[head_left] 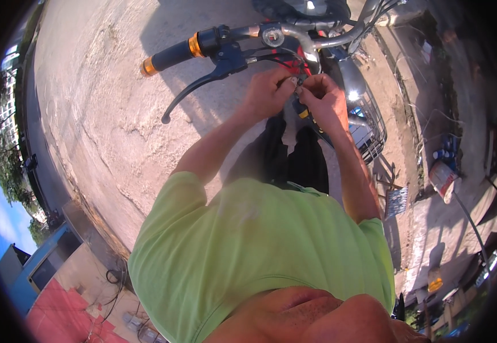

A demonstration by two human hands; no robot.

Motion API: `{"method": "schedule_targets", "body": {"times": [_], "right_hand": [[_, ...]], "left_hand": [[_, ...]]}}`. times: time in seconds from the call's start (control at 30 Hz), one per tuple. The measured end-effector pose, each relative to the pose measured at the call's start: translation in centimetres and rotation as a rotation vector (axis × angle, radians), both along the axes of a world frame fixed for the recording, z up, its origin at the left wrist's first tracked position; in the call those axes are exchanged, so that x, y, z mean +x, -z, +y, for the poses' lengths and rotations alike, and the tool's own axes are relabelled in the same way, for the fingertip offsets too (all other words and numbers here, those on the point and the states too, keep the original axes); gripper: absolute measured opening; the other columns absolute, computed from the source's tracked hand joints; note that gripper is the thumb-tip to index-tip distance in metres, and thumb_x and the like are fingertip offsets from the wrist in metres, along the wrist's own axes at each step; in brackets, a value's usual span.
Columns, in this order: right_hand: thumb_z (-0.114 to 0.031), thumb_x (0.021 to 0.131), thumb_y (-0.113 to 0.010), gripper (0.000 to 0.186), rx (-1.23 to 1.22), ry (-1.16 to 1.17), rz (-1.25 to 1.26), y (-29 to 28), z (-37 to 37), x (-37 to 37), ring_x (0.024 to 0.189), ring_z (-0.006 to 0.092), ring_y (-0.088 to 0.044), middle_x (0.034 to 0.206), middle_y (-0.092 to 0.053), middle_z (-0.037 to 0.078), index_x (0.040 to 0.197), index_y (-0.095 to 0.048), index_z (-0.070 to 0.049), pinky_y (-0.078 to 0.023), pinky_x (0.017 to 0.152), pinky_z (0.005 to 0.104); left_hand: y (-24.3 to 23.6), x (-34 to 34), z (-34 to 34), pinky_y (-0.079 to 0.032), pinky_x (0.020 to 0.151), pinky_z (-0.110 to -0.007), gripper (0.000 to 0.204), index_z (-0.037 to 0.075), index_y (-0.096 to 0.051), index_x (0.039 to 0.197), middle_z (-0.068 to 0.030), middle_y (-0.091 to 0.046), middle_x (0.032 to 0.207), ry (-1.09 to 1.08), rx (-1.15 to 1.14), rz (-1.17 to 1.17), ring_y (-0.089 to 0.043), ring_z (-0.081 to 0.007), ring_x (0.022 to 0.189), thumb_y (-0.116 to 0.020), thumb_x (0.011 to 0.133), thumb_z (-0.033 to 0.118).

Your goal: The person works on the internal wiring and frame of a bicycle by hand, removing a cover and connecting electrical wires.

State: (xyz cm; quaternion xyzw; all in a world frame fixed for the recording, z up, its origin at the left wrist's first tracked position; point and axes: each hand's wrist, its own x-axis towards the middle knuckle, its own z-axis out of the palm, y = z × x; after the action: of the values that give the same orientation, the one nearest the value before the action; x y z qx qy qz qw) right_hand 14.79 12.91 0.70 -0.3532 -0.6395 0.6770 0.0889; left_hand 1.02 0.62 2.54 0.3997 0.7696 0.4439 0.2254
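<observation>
Small pale piece, hard to see, was by the near edge of the bent silver metal handlebar, pinched by the left hand and right hand, fingertips close, probably to steady it.

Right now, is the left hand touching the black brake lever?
Apart: the head view shows a strip of ground between the left hand and the curved black brake lever.

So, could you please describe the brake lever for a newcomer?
Find the handlebar at the top of the picture. Below the grip at its left end, the brake lever is long, dark and curved, without the grip's orange rings.
</observation>
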Motion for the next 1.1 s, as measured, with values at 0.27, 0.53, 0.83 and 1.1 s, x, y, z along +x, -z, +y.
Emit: {"method": "schedule_targets", "body": {"times": [0.27, 0.53, 0.83, 1.1], "right_hand": [[-0.008, 0.094, -0.070, 0.019, -0.517, 0.081, 0.125, 0.1, 0.5, 0.2, 0.069, 0.0105, -0.059, 0.084, -0.065, 0.003, 0.112, -0.066, 0.000, -0.045, 0.061, 0.0240], [-0.016, 0.092, -0.070, 0.025, -0.514, 0.047, 0.155, 0.9, 0.5, -0.1, 0.070, 0.0095, -0.058, 0.078, -0.062, 0.001, 0.110, -0.068, 0.001, -0.045, 0.065, 0.0254], [-0.016, 0.090, -0.068, 0.017, -0.614, 0.046, 0.165, 1.0, 0.6, -0.6, 0.064, 0.0094, -0.054, 0.073, -0.059, 0.002, 0.100, -0.065, -0.002, -0.041, 0.060, 0.0241], [-0.016, 0.093, -0.070, 0.018, -0.733, 0.036, 0.230, 0.5, 0.9, -0.9, 0.064, 0.0101, -0.052, 0.077, -0.058, 0.002, 0.101, -0.062, -0.002, -0.041, 0.059, 0.0243]], "left_hand": [[1.8, 0.7, -0.6, -0.050, 0.064, -0.032, 0.012, 0.003, -0.073, 0.100, -0.0095, -0.070, 0.084, -0.114, 0.119, -0.376, -0.065, -0.0150, 0.071, -0.070, 0.094, 0.014], [1.4, 0.1, -0.7, -0.049, 0.065, -0.025, 0.016, 0.003, -0.072, 0.103, -0.0030, -0.067, 0.090, -0.033, 0.170, -0.200, -0.060, -0.0088, 0.071, -0.076, 0.088, 0.006], [-0.2, 0.1, 0.1, -0.052, 0.066, -0.030, 0.015, 0.004, -0.073, 0.102, -0.0074, -0.069, 0.093, 0.028, 0.110, -0.028, -0.066, -0.0166, 0.073, -0.073, 0.087, 0.005], [-0.6, -0.3, -0.1, -0.053, 0.066, -0.033, 0.014, 0.004, -0.074, 0.102, -0.0116, -0.071, 0.089, 0.109, 0.236, 0.223, -0.070, -0.0239, 0.075, -0.072, 0.088, 0.003]]}}
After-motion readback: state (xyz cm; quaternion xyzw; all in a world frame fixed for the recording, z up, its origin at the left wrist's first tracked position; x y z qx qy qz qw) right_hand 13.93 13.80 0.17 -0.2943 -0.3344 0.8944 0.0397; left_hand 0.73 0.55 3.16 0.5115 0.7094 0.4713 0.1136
